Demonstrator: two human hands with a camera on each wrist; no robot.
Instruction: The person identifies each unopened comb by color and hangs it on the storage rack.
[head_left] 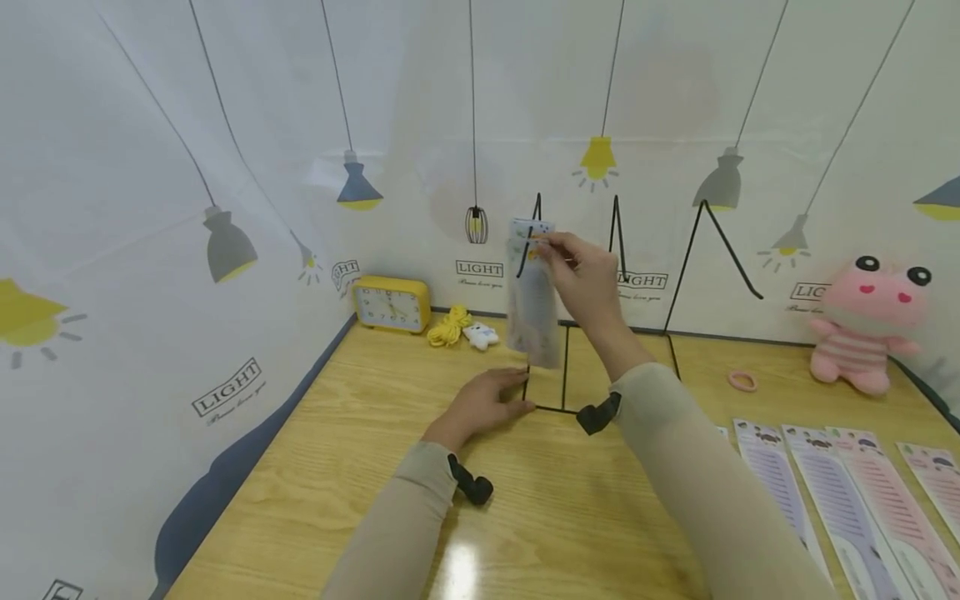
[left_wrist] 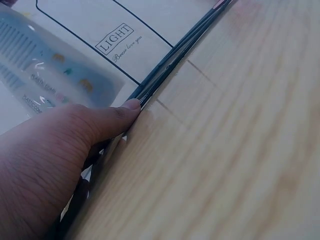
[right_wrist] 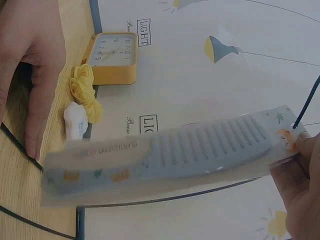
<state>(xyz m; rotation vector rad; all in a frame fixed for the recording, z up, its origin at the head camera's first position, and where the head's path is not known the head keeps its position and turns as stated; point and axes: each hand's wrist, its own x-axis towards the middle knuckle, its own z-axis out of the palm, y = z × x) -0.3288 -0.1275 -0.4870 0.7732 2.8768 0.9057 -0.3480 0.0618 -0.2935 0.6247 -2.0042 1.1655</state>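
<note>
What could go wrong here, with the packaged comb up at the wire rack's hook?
1. The right hand pinches the packaged comb only at its top edge; the rest hangs free, so it may swing or slip at the hook.
2. The left hand only presses on the wire rack base; a push at the top could tip or slide it.
3. Whether the hook is through the pack's hole cannot be told.
</note>
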